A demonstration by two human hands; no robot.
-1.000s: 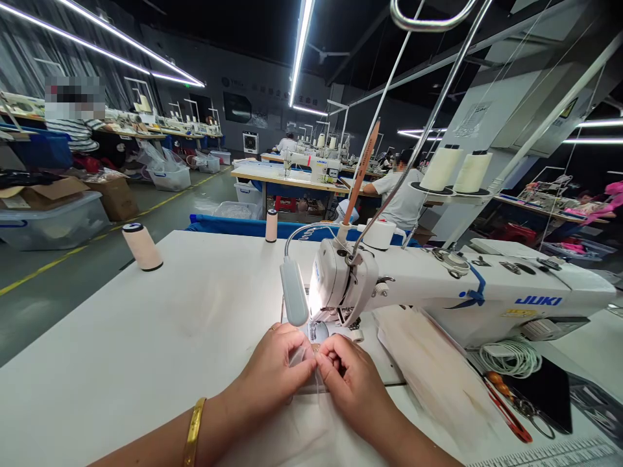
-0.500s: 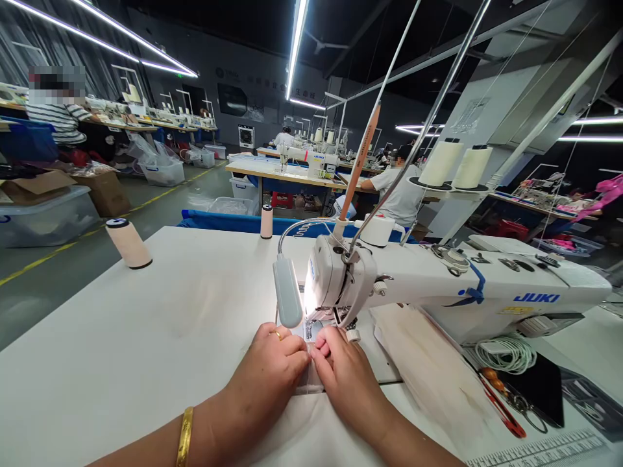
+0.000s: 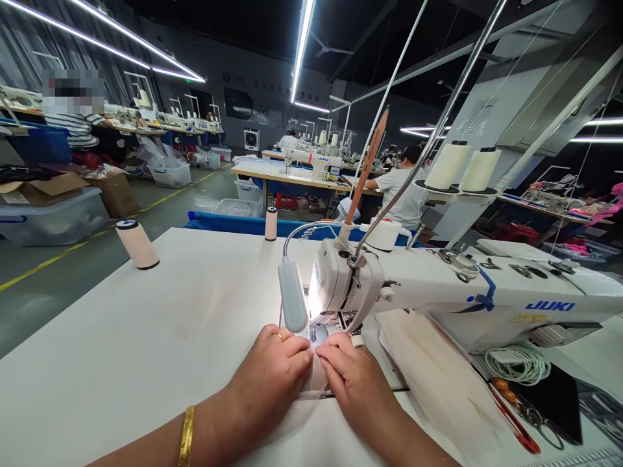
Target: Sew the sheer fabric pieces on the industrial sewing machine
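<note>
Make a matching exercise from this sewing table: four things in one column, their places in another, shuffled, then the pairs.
Things:
1. thread cone
2. scissors
3. pencil
4. lamp

Places:
A. upright on top of the machine
B. far left of the table
C. just above the left hand
D. right edge, beside the coiled cord

Pairs: 1-B, 2-D, 3-A, 4-C
</note>
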